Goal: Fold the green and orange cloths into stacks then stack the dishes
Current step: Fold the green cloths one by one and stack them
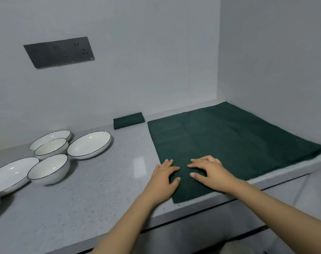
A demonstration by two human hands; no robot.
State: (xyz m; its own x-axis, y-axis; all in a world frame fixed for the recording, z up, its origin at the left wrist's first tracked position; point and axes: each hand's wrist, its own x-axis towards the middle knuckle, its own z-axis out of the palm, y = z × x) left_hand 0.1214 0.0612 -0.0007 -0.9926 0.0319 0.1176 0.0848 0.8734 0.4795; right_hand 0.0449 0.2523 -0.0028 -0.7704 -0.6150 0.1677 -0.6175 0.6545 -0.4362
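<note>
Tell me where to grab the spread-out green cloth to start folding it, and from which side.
Pinch the near corner of the green cloth, where both the left hand and right hand already rest. Come from the counter's front edge: the cloth lies flat, and its far side runs into the wall corner.

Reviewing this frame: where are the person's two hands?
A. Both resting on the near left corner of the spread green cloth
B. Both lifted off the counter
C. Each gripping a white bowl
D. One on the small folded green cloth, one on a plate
A: the left hand and right hand lie side by side on the spread green cloth, away from the bowls.
</note>
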